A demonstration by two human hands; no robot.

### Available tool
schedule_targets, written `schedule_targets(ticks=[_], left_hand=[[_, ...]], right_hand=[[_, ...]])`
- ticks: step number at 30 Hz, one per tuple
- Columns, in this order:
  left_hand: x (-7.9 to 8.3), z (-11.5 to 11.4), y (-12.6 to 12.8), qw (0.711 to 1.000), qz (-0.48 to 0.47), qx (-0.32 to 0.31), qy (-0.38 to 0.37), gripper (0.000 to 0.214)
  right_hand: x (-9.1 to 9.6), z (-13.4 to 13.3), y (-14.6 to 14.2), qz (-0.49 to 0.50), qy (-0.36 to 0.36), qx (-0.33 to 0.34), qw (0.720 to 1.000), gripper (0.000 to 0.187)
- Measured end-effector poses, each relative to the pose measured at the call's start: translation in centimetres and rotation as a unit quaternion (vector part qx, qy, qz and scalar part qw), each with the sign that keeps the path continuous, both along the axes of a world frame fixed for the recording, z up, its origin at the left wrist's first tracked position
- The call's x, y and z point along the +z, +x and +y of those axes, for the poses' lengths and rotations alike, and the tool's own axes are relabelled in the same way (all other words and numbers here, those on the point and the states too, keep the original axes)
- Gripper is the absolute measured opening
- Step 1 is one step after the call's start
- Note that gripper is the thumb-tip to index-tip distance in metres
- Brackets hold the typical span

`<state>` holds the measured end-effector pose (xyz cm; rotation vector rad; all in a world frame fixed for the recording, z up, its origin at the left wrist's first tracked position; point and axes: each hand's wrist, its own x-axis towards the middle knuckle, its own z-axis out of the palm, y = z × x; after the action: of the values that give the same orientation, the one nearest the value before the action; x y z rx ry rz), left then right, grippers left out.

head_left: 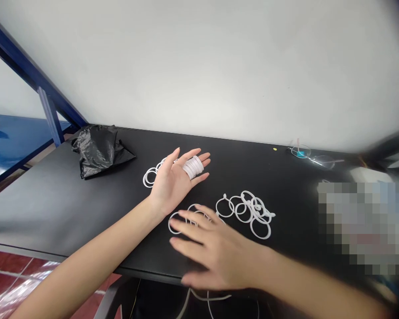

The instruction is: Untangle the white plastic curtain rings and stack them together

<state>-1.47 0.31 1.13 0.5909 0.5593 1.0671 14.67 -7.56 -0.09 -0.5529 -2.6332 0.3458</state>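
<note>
Palm up, my left hand (173, 181) has its fingers stretched out and holds a stack of white curtain rings (193, 167), which appears to sit around its middle fingers. Beyond the wrist, more white rings (149, 177) lie on the black table, partly hidden by this hand. My right hand (216, 248) is palm down with its fingers spread, nearest to several loose rings (174, 223). It partly covers them, and whether it touches them I cannot tell. Farther right is a tangled heap of white rings with small eyelets (260, 228).
A crumpled black plastic bag (98, 150) lies at the table's left. Eyeglasses (322, 161) rest near the wall at the back right. A pixelated patch (369, 226) hides the right side. The black table (36, 212) has its front edge close to me.
</note>
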Motion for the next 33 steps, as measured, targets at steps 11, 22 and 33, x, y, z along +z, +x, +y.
schedule_targets(ticks=[11, 22, 33], left_hand=[[-0.2, -0.2, 0.3, 1.000, -0.019, -0.019, 0.001, 0.043], [0.1, -3.8, 0.9, 0.870, 0.229, -0.089, 0.428, 0.039], [-2.3, -5.6, 3.3, 0.738, 0.259, -0.124, 0.610, 0.036]], right_hand=[[-1.7, 1.3, 2.7, -0.137, -0.054, -0.087, 0.985, 0.069], [-1.7, 2.0, 5.5, 0.400, -0.317, -0.205, 0.835, 0.036], [0.7, 0.6, 3.5, 0.346, -0.590, -0.163, 0.711, 0.030]])
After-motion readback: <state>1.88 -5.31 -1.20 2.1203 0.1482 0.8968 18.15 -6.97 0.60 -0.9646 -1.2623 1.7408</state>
